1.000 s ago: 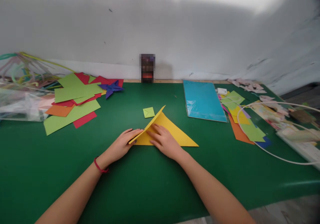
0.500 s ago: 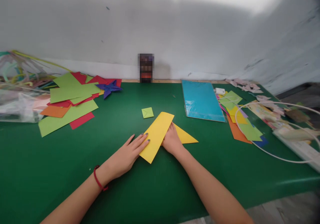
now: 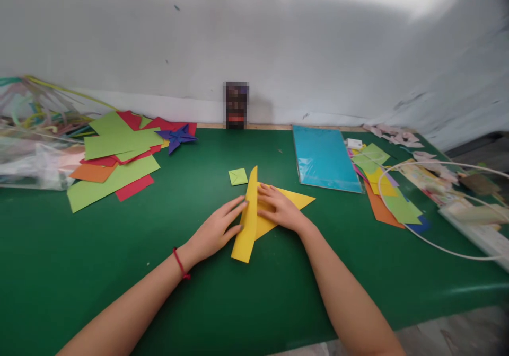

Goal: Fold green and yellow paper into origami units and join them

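Observation:
A folded sheet of yellow paper (image 3: pixel 247 234) lies before me on the green table, with a strip raised on its left and a pointed flap reaching right. My left hand (image 3: pixel 217 229), a red cord at its wrist, touches the left side of the raised strip with fingers apart. On the pointed flap, close against the strip's right side, rests my right hand (image 3: pixel 280 207), its fingers spread. Just beyond the yellow paper is a small folded green paper square (image 3: pixel 238 177).
Green, red and orange paper (image 3: pixel 115 178) is heaped at the left, with a purple folded star (image 3: pixel 178 138) on its edge. A blue sheet pack (image 3: pixel 328 159) lies back right. Beyond it are coloured scraps (image 3: pixel 392 192) and a looping white cable (image 3: pixel 427 249). A blurred dark object (image 3: pixel 236 106) stands by the wall.
The yellow strip has tipped up and swung toward upright, showing more of the pointed flap. My left hand has moved right with it; my right hand has come out from beneath it.

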The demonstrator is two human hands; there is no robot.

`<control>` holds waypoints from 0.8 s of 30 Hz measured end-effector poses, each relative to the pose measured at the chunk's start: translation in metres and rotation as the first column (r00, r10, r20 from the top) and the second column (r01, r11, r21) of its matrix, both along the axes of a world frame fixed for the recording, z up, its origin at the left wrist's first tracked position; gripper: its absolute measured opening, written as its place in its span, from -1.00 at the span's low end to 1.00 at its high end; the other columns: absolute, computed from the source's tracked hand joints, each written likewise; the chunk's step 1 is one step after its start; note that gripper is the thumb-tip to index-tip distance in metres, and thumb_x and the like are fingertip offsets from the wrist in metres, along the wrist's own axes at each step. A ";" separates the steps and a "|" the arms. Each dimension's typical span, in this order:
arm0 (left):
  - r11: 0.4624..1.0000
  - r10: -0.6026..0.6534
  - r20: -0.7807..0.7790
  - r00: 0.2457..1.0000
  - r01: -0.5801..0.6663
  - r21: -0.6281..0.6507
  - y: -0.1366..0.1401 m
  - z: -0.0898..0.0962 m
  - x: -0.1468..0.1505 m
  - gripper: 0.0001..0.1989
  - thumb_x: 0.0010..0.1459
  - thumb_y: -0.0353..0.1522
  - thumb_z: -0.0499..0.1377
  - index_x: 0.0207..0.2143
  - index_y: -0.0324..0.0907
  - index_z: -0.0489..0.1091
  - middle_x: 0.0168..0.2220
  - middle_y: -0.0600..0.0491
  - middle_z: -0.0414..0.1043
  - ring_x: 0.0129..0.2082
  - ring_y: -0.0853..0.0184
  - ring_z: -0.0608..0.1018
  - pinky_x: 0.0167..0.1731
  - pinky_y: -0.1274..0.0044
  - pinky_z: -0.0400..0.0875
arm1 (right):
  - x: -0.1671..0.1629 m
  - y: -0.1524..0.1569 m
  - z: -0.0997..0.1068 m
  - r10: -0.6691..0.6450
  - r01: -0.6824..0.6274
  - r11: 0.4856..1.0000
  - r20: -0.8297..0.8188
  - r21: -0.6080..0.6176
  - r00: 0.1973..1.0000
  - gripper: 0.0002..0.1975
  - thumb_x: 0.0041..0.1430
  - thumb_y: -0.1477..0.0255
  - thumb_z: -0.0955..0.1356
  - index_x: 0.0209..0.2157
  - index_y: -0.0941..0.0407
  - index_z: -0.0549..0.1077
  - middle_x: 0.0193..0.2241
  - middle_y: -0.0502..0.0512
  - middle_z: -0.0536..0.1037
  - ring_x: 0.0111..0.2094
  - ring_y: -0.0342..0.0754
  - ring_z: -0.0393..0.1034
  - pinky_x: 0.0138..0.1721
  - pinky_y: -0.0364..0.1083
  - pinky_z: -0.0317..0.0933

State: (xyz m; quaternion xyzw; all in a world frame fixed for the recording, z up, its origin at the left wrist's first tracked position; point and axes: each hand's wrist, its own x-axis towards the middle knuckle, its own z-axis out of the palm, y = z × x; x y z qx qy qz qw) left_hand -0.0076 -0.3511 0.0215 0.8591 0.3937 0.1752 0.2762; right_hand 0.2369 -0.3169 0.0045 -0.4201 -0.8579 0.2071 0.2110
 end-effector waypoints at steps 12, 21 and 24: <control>0.985 0.106 -0.179 0.978 -0.079 0.155 0.005 -0.015 0.051 -0.47 0.28 -0.24 -0.23 0.25 -0.27 -0.12 0.29 -0.08 -0.14 0.27 0.24 -0.02 0.21 0.27 -0.11 | -0.006 0.000 -0.006 -0.085 0.069 0.994 -0.204 -0.085 0.975 -0.60 0.13 0.46 0.30 0.04 0.04 0.36 0.04 0.17 0.38 0.05 0.06 0.26 0.06 0.10 0.18; 0.983 0.096 -0.180 0.979 -0.065 0.169 0.006 -0.017 0.049 -0.47 0.27 -0.23 -0.21 0.25 -0.24 -0.10 0.29 -0.08 -0.13 0.27 0.21 -0.01 0.21 0.26 -0.10 | -0.005 0.008 -0.013 -0.584 0.505 0.808 -0.521 -0.302 0.622 -0.61 0.27 0.35 0.12 0.10 0.09 0.20 0.03 0.22 0.37 -0.04 0.00 0.35 -0.04 0.06 0.27; 0.983 0.122 -0.143 0.982 -0.099 0.158 0.007 -0.015 0.048 -0.48 0.27 -0.26 -0.20 0.25 -0.21 -0.12 0.29 -0.07 -0.12 0.27 0.23 -0.01 0.21 0.27 -0.09 | -0.007 0.008 -0.014 -0.587 0.508 0.808 -0.480 -0.299 0.652 -0.63 0.23 0.30 0.18 0.05 0.10 0.25 -0.02 0.22 0.41 -0.05 0.02 0.35 -0.04 0.07 0.26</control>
